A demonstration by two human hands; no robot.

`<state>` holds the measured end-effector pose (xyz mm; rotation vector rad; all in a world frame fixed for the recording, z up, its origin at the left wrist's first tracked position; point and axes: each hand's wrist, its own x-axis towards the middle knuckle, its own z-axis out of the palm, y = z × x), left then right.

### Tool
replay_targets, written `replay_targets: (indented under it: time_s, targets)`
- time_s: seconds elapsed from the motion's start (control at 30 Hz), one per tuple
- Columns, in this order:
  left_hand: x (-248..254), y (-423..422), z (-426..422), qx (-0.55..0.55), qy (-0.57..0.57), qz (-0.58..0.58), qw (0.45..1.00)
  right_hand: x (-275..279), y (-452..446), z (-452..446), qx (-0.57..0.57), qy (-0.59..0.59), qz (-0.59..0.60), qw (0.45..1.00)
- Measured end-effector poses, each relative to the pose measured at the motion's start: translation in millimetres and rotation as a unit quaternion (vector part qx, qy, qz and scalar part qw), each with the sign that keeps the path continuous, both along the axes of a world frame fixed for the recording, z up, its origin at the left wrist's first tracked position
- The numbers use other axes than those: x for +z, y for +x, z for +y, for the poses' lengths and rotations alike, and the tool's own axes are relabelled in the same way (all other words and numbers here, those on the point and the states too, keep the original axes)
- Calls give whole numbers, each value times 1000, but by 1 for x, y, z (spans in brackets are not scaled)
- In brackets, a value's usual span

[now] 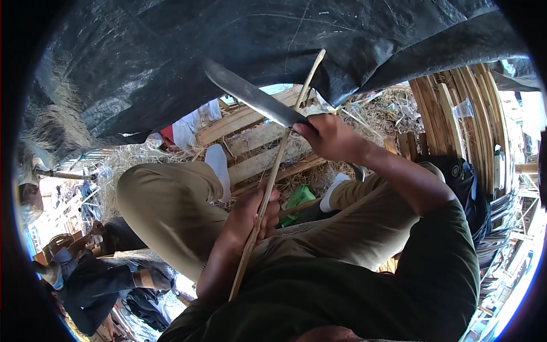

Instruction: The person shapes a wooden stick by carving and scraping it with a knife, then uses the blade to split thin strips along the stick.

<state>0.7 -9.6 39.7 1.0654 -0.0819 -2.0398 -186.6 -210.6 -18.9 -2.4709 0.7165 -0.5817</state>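
Observation:
My right hand (333, 137) is closed round the handle of a machete (250, 96), its long broad blade pointing up and to the left. A thin, pale split stick (283, 142) runs slantwise from near my left forearm up past the blade. My left hand (253, 212) is wrapped round the lower part of this stick, above my lap. The blade crosses the stick close to the machete's handle; whether the edge bites into it I cannot tell. The handle itself is mostly hidden by my fingers.
A black plastic sheet (154, 62) hangs across the top. Wooden slats (256, 139) and straw lie by my feet. Upright planks (461, 114) and a dark bag (464, 182) stand to the right. A green plastic piece (298, 203) lies between my legs. Another person's dark-clothed legs (97, 290) show lower left.

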Motion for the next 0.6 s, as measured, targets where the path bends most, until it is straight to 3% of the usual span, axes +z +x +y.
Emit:
replay_targets:
  time_s: [0.1,0.13,0.23,0.3,0.33,0.43,0.5,0.6]
  targets:
    - [-5,0,0,9,6,18,1000,34,1,-32,-66,152,176,970]
    - [-8,0,-1,18,2,24,1000,21,-8,-54,-74,74,186,977]
    - [-4,0,-1,-9,-6,-11,1000,49,-3,-49,-149,259,242,923]
    - [-2,4,0,-11,7,-3,1000,27,2,-1,-89,170,175,966]
    - [-1,4,1,-16,17,2,1000,22,5,9,-15,101,64,993]
    - [-7,0,-2,7,21,32,999,35,0,-28,-44,182,200,962]
    - [-4,-1,-3,-6,22,2,1000,49,-4,-53,-127,232,221,939]
    - [-2,-2,-5,-15,23,1,1000,28,-9,-43,-101,167,204,959]
